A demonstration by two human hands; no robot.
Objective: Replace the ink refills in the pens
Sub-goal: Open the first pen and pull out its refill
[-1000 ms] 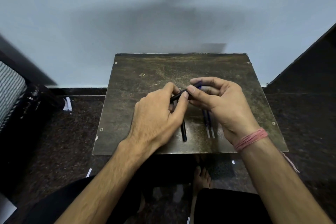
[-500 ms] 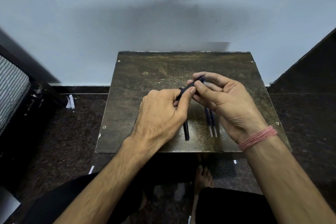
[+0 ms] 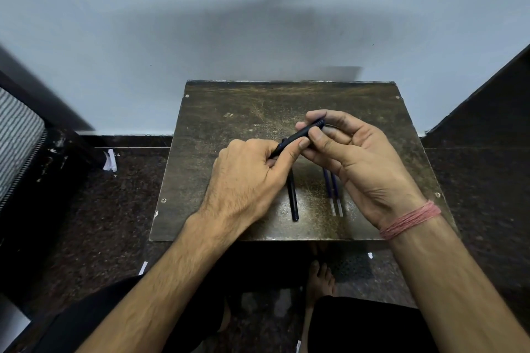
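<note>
Pen (image 3: 301, 135) more exposed than before, left hand (image 3: 249, 180) and right hand (image 3: 350, 157) both gripping it, slightly further apart

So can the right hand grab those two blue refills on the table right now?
Probably not yet: the right hand is busy holding the pen with the left hand, though the refills lie uncovered just below it.

A small dark, scuffed table (image 3: 218, 129) stands against the wall. On its near half lie a black pen (image 3: 293, 198) and, right of it, two refills (image 3: 332, 195) side by side.
</note>
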